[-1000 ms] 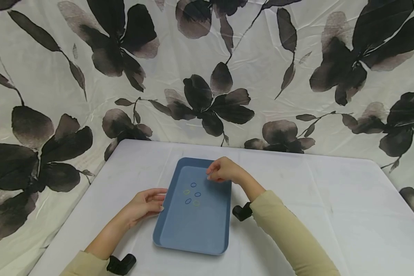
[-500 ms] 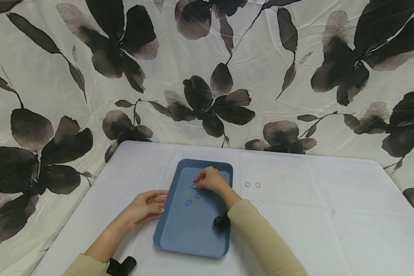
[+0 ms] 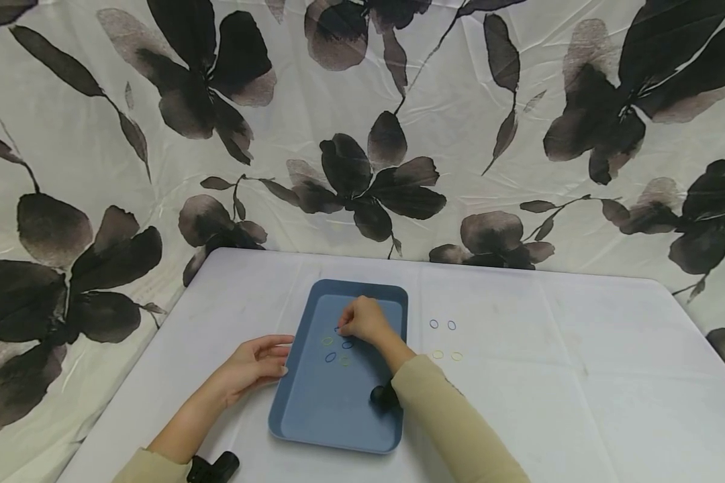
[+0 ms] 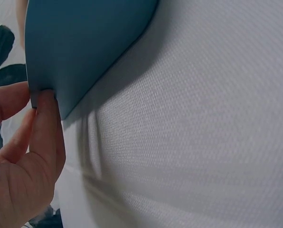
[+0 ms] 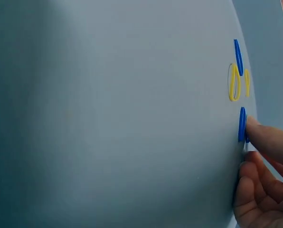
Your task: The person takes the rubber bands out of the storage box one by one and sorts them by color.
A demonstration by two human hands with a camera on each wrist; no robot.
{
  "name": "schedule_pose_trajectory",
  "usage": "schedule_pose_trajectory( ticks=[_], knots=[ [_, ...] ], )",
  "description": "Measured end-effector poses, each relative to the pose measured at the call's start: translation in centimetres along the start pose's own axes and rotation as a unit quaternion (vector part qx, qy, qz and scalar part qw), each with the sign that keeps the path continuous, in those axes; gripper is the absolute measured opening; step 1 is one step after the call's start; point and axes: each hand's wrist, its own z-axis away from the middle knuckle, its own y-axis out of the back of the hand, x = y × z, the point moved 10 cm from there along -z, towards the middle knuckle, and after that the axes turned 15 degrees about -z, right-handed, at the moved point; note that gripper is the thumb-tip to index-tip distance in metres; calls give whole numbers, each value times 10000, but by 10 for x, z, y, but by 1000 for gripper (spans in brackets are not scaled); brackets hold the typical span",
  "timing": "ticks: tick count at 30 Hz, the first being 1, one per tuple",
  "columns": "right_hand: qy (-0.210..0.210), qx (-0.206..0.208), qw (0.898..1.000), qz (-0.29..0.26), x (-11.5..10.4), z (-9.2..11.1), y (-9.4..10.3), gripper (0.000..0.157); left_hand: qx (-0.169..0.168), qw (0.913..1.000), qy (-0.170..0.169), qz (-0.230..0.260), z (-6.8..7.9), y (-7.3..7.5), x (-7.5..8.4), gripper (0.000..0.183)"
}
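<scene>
The blue tray [image 3: 335,409] lies on the white table. My left hand [image 3: 246,369] touches its left side, fingers fairly straight; in the left wrist view the fingertips [image 4: 45,102] meet the rim. Over the tray's upper part, my right hand [image 3: 365,320] has thumb and fingertips at a blue rubber band [image 3: 336,329], mostly hidden by them. Around it lie another blue rubber band [image 3: 347,345], a lower blue one [image 3: 330,357], a yellow rubber band [image 3: 327,341] and a second yellow one [image 3: 344,361]. The right wrist view shows the thumb [image 5: 267,140] beside a blue band [image 5: 242,124].
Right of the tray, two blue bands [image 3: 443,325] lie above two yellow bands [image 3: 447,355] on the white tabletop [image 3: 550,376]. Black wrist cameras [image 3: 214,466] are worn on both wrists. A flowered cloth [image 3: 362,134] hangs behind the table.
My right hand has moved left and down from the tray's upper right to the top blue rubber band. The bands right of the tray have come into view. The left hand stays put.
</scene>
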Motion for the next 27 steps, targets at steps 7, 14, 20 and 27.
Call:
schedule_pose_trajectory(
  ticks=[7,14,20,27],
  knots=[
    [297,-356,9975,531,-10,3,-10,20,-16,10000,-32,-2,0,0,1,64],
    [74,-556,9984,87,-3,6,-12,25,-17,10000,12,-1,-2,-2,-2,64],
    [-11,-680,9973,-262,0,9,-6,30,-6,10000,-10,-74,-3,-4,1,64],
    [60,-889,9944,-568,-10,10,0,22,73,10000,57,-8,1,0,1,64]
  ],
)
